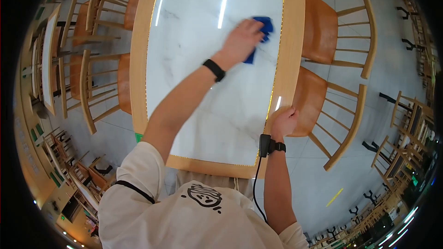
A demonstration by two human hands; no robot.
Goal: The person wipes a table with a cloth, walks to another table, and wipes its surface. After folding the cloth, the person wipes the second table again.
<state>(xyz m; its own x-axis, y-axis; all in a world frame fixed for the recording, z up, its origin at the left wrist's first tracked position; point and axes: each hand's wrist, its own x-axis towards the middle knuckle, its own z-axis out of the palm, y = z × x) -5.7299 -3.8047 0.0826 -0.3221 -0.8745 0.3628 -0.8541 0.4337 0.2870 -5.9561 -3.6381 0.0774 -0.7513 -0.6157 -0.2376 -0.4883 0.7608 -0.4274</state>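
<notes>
My left hand (242,39) presses a crumpled blue cloth (265,26) onto the white marble-look tabletop (207,83), near its right side. The fingers are closed over the cloth, and part of it sticks out below the hand. At the table's right wooden border (287,50) is my right hand (284,122), with its fingers curled at the edge beside a chair seat. A black band with a small dark box (265,145) and a cable sits at the right wrist. On the left wrist is a black band (214,70).
Two chairs with tan seats stand along the right side, a nearer chair (339,115) and a farther chair (339,30). More chairs (104,83) line the left side. Other tables and stacked chairs (399,157) stand around the room on a grey tiled floor (318,170).
</notes>
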